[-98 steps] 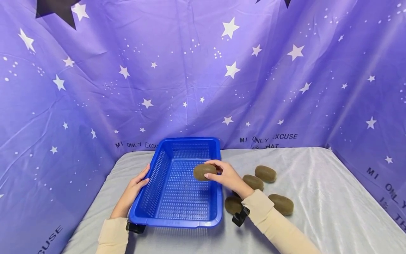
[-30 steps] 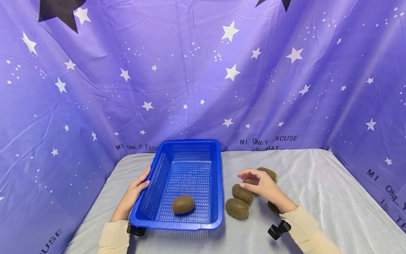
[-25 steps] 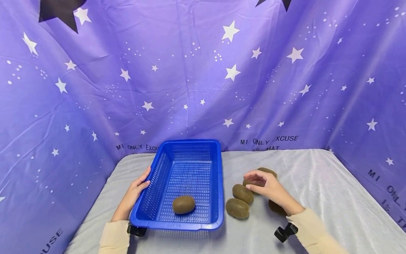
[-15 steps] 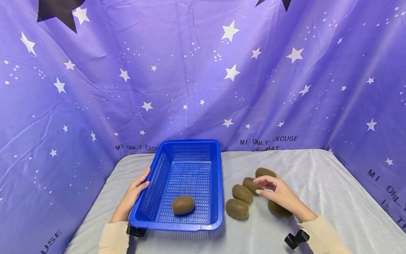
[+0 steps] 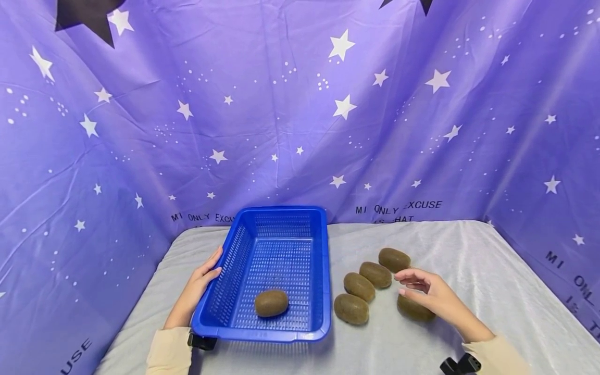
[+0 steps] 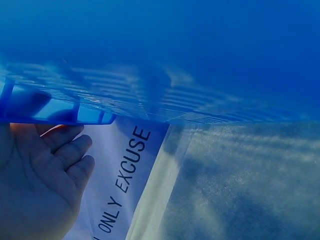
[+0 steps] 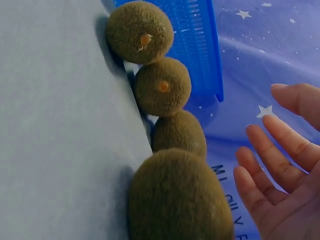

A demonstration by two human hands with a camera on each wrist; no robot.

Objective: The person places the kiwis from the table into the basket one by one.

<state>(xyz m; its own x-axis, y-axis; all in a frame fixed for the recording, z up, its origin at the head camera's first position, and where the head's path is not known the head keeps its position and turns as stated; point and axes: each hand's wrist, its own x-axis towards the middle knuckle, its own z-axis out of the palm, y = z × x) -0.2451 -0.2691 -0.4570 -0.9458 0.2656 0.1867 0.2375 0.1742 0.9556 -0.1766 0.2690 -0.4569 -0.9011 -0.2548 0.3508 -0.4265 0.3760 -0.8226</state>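
One brown kiwi [image 5: 271, 303] lies in the near part of the blue plastic basket [image 5: 264, 330]. My left hand [image 5: 197, 284] holds the basket's left rim; in the left wrist view the fingers [image 6: 70, 150] bend up under that rim. Over a kiwi [image 5: 414, 307] on the right hovers my right hand [image 5: 433, 294], partly covering it from above. The right wrist view shows that hand [image 7: 285, 175] with fingers spread and nothing held. To its left several kiwis form a slanting row, from a near one [image 5: 351, 309] to a far one [image 5: 394, 259].
A pale grey cloth [image 5: 473, 271] covers the table. Purple star-printed curtains [image 5: 300, 104] close in the back and both sides. The row of kiwis stands just right of the basket's right wall [image 5: 323, 281].
A kiwi held earlier over the basket now lies inside it. My right hand has let go and moved right, past the row, to above the rightmost kiwi. The left hand has stayed.
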